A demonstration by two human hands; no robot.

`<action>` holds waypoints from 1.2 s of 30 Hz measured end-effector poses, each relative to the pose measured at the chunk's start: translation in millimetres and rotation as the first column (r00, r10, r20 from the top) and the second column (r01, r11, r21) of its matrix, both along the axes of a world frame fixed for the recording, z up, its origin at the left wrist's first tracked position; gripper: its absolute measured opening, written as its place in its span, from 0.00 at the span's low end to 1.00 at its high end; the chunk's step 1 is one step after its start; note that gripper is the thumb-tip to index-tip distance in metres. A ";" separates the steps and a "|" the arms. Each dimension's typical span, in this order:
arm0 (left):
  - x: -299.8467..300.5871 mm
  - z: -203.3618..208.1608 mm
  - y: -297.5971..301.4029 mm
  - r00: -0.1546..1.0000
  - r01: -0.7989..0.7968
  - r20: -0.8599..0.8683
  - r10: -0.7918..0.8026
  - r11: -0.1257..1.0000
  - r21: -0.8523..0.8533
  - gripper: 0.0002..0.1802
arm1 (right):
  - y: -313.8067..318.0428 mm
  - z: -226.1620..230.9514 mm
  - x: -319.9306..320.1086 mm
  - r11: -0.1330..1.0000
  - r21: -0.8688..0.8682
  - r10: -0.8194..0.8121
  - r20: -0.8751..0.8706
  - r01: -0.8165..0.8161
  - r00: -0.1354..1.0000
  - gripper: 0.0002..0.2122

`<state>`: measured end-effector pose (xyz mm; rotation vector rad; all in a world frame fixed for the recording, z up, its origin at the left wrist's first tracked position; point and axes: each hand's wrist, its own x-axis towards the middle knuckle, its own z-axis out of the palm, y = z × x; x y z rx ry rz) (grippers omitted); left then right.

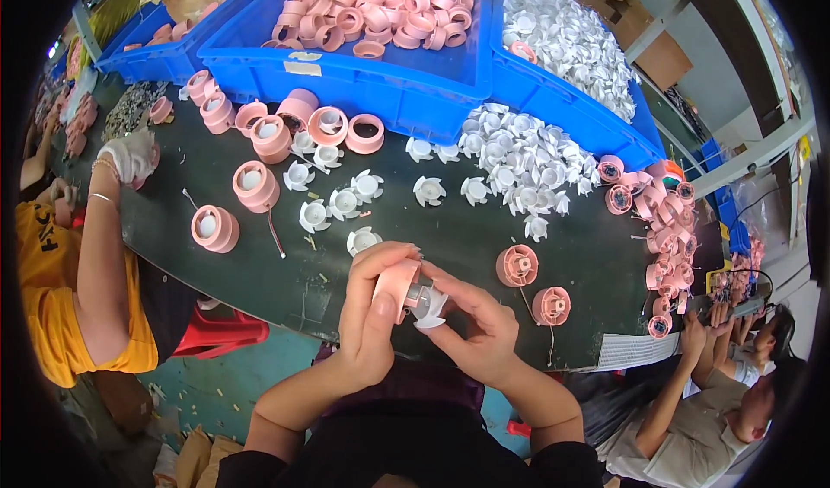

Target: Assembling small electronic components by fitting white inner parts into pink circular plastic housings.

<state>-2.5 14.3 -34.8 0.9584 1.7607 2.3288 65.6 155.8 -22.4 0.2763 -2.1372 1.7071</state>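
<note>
Just above the table's front edge, my left hand [367,324] is closed round a round pink plastic housing [393,289], tilted on its side. My right hand [484,328] pinches a small white fan blade [429,308] at the housing's open end. Whether the blade is seated inside cannot be told. Beyond my hands lie several loose white fan blades [343,203]. To the right, two pink housings [517,266] with visible inner hubs lie with thin wires trailing. Pink housings with white centres [255,185] stand to the left.
A blue bin [346,90] of pink rings and another blue bin [562,90] of white blades stand at the back. A blade heap [519,155] spills in front. Wired pink housings [670,229] pile up at right. Co-workers sit at left, one with a gloved hand [131,158], and at right.
</note>
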 end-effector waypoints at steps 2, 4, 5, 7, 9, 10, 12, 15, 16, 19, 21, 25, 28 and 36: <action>2.1 1.9 -2.7 1.000 -0.017 -0.027 0.016 0.999 -0.034 0.21 | -3.6 -2.1 0.4 1.000 -0.031 0.001 0.016 0.000 1.000 0.22; 5.1 3.8 -3.1 0.984 -0.084 -0.166 0.069 0.993 -0.085 0.20 | -7.3 -4.4 -0.5 0.989 -0.145 -0.038 -0.035 0.032 0.999 0.21; 4.9 8.1 -2.5 0.977 -0.100 -0.198 0.085 0.993 -0.069 0.20 | -8.0 -4.9 -0.3 0.989 -0.146 -0.033 -0.035 0.028 0.999 0.21; 5.2 11.0 -3.5 0.970 -0.108 -0.225 0.088 0.991 -0.078 0.19 | -9.0 -5.4 0.5 0.993 -0.120 -0.026 -0.037 0.022 0.999 0.23; 6.1 12.9 -4.7 0.964 -0.114 -0.251 0.089 0.990 -0.086 0.19 | -6.5 -6.1 1.9 0.997 -0.071 -0.018 -0.053 0.014 0.998 0.23; 6.3 13.8 -5.8 0.952 -0.130 -0.291 0.091 0.985 -0.116 0.19 | -5.6 -6.2 2.5 1.000 -0.020 -0.012 -0.068 0.011 0.998 0.24; 7.4 15.2 -7.4 0.939 -0.148 -0.331 0.093 0.978 -0.145 0.19 | -6.3 -5.0 3.7 1.000 -0.029 -0.009 -0.071 0.007 0.997 0.24; 9.4 16.3 -9.3 0.960 -0.126 -0.261 0.099 0.988 -0.088 0.19 | -7.8 -1.3 5.1 0.997 -0.071 -0.016 -0.041 0.013 0.999 0.24; 8.8 16.0 -11.5 0.943 -0.159 -0.313 0.113 0.979 -0.127 0.19 | -8.1 -0.3 5.4 0.994 -0.104 -0.023 -0.008 0.022 1.000 0.23; 9.1 15.2 -12.1 0.936 -0.174 -0.333 0.115 0.973 -0.154 0.19 | -7.3 1.7 5.4 0.999 -0.027 -0.038 -0.056 0.037 0.998 0.23; 8.5 15.3 -11.7 0.947 -0.155 -0.302 0.106 0.978 -0.142 0.19 | -6.7 1.4 5.2 0.999 -0.020 -0.035 -0.063 0.034 0.997 0.23; 8.2 17.4 -12.5 0.933 -0.153 -0.349 0.088 0.975 -0.163 0.20 | -6.8 3.6 5.8 1.000 -0.006 -0.025 -0.048 0.025 0.999 0.23; 7.6 17.4 -11.2 0.926 -0.143 -0.371 0.074 0.976 -0.162 0.20 | -7.8 6.5 5.4 0.999 0.029 -0.016 -0.062 0.018 0.998 0.23; 10.5 15.1 -11.2 0.976 -0.050 -0.215 0.034 0.996 -0.070 0.20 | -8.3 -3.4 11.5 0.965 -0.257 0.075 0.062 -0.057 0.995 0.24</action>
